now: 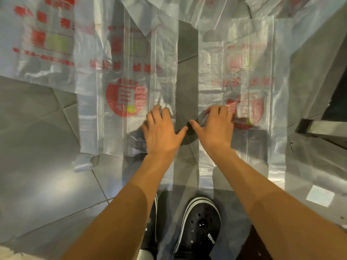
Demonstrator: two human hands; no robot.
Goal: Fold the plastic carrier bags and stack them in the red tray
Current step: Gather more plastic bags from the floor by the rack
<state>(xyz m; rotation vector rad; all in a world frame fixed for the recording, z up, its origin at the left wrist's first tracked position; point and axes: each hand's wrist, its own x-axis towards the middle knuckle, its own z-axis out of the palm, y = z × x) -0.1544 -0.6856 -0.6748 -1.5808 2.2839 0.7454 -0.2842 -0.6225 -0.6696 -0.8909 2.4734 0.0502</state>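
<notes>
Several clear plastic carrier bags with red print lie flat on the grey tiled floor. One bag (pixel 116 87) lies left of centre and another bag (pixel 242 76) lies right of centre, with a strip of bare floor between them. My left hand (pixel 161 128) rests flat on the right edge of the left bag, fingers spread. My right hand (pixel 216 126) presses on the left edge of the right bag, fingers slightly bent over a small raised crease. The red tray is not in view.
More bags (pixel 43 40) overlap at the top and far left. A dark metal bar (pixel 319 126) juts in at the right edge, with a dark gap behind it. My black shoes (pixel 199 228) stand at the bottom centre, on the bag handles' ends.
</notes>
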